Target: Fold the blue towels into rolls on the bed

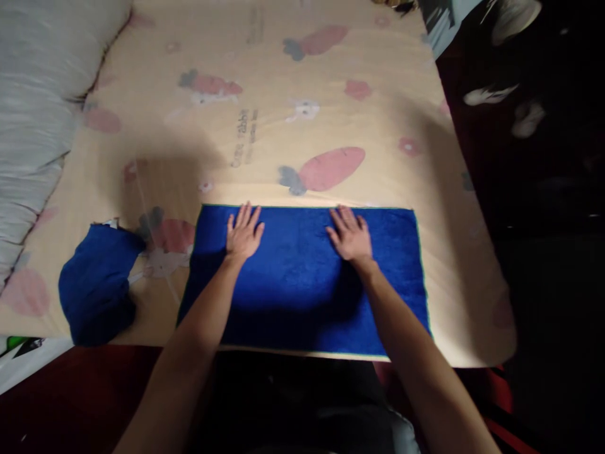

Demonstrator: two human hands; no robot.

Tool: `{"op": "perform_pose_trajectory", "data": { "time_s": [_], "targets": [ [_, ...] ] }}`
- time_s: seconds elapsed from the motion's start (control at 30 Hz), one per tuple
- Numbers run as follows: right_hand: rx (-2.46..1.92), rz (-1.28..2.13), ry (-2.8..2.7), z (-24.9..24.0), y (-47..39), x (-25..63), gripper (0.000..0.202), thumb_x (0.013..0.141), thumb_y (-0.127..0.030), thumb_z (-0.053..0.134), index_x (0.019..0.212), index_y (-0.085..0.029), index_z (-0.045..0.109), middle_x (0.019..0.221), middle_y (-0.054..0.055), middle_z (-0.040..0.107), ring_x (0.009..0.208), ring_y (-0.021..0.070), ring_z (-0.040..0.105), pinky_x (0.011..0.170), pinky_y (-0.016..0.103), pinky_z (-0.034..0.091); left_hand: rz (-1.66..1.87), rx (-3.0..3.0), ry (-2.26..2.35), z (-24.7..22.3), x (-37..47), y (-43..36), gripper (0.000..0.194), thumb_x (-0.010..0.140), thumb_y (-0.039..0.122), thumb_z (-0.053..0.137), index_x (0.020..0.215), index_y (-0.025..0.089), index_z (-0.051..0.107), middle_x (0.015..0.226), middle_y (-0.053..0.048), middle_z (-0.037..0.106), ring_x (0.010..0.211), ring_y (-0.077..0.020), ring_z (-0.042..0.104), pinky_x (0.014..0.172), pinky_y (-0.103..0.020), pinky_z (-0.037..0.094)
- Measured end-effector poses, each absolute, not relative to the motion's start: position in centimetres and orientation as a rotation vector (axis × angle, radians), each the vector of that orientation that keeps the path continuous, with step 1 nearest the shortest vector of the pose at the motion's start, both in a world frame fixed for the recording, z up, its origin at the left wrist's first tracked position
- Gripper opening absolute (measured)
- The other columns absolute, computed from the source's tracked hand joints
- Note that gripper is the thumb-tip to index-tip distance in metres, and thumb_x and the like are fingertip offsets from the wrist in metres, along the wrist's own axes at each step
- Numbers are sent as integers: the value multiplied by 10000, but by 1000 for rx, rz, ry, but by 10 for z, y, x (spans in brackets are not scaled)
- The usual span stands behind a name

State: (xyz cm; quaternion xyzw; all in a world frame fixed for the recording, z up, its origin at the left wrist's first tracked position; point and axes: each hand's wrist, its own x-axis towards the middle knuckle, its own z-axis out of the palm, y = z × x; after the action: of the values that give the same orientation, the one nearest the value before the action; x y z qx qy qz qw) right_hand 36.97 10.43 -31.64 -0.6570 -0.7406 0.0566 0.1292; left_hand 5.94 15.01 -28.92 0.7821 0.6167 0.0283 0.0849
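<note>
While crumpled blue cloth [98, 285] lies unspread at near edge of bed [255, 183], toward left corner, left hand [244, 237] rests, fingers parted, on blue towel [293, 277] along same edge; right hand [351, 237] likewise, gripping nothing. Towel judged fully spread; cloth not yet.

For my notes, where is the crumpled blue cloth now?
In the head view, the crumpled blue cloth lies lower left on the patterned sheet, left of the flat blue cloth.

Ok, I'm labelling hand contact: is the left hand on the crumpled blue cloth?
No, the left hand lies on the flat blue cloth, apart from the crumpled cloth.
</note>
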Motion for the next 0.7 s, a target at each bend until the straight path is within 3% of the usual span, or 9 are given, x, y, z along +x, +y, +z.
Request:
{"op": "perform_pose_trajectory", "data": {
  "time_s": [0.17, 0.27, 0.37, 0.47, 0.6, 0.7],
  "targets": [
    [-2222, -52, -1932, -320, 76, 484, 608, 1036, -485, 300, 1547, -158, 340, 1588, 165, 334, 1476, 288, 294, 1167, 531, 264, 121, 2158, 2105, -284, -15, 163, 587, 1063, 437, 262, 1570, 143, 231, 1662, -153, 177, 1520, -308, 192, 1188, -628, 152],
    [-2273, -140, -1911, -317, 71, 490, 592, 1033, -451, 298, 1542, -153, 355, 1584, 180, 335, 1472, 317, 292, 1180, 596, 194, 90, 2172, 2140, -278, -15, 167, 578, 1063, 407, 279, 1555, 106, 265, 1644, -187, 219, 1509, -334, 218, 1176, -669, 119],
    [-2298, -188, -1782, -312, 74, 449, 596, 1028, -388, 290, 1554, -108, 313, 1591, 208, 302, 1486, 344, 244, 1175, 648, 142, 100, 2251, 2083, -273, 21, 159, 568, 1059, 340, 277, 1544, 46, 261, 1632, -214, 233, 1515, -323, 199, 1174, -685, 83],
    [-2159, -52, -1846, -310, 66, 372, 603, 1027, -357, 301, 1553, -64, 297, 1592, 208, 297, 1494, 315, 233, 1192, 576, 188, 119, 2404, 1860, -278, 83, 122, 567, 1044, 319, 295, 1564, 99, 251, 1635, -124, 274, 1523, -217, 207, 1235, -511, 142],
    [-1890, 196, -2050, -316, 28, 279, 534, 1016, -228, 272, 1528, -119, 380, 1587, 138, 342, 1491, 242, 262, 1199, 470, 221, 141, 2519, 1573, -294, 146, 48, 559, 1033, 287, 263, 1572, 137, 268, 1629, -86, 298, 1524, -191, 216, 1245, -441, 172],
    [-1852, 206, -2038, -321, -7, 274, 529, 1030, -277, 315, 1544, -157, 356, 1585, 128, 346, 1487, 238, 277, 1196, 466, 222, 164, 2508, 1629, -299, 134, 9, 556, 1042, 345, 262, 1570, 173, 285, 1631, -76, 289, 1518, -202, 239, 1238, -455, 190]
  ]
}}
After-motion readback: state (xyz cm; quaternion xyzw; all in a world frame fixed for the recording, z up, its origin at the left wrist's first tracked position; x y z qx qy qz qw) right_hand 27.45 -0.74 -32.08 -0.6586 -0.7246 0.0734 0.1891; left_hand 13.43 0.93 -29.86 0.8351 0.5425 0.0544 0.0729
